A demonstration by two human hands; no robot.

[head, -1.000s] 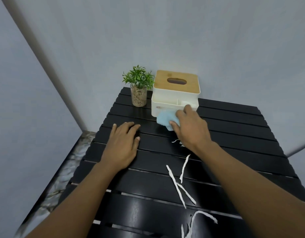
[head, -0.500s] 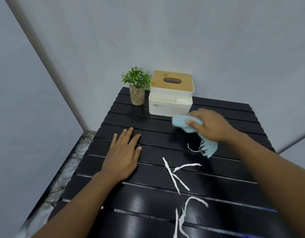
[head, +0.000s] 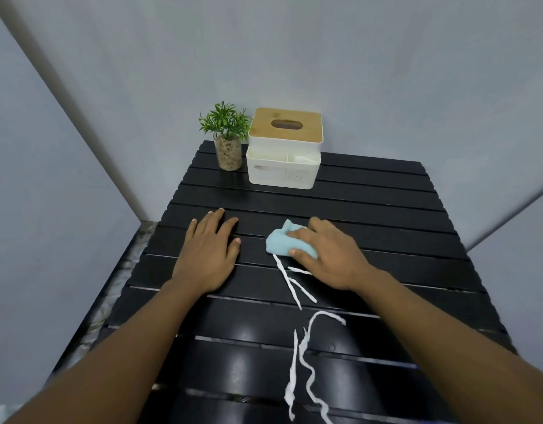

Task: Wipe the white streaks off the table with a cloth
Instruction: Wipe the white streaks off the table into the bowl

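A light blue cloth (head: pixel 279 241) lies bunched on the black slatted table (head: pixel 371 209), and my right hand (head: pixel 328 255) presses it down with the thumb and fingers curled round it. White streaks (head: pixel 291 286) start right at the cloth's near edge and run toward me; longer wavy ones (head: pixel 304 356) continue to the table's front. My left hand (head: pixel 207 249) rests flat on the table to the left of the cloth, fingers straight, holding nothing.
A white tissue box with a wooden lid (head: pixel 284 148) and a small potted plant (head: pixel 227 136) stand at the table's back edge against the grey wall. The floor shows past the table's left edge.
My right hand lifted the cloth away from the tissue box, carried it through the air, and now has it down on the table at the top of the streaks. The left hand stayed put.
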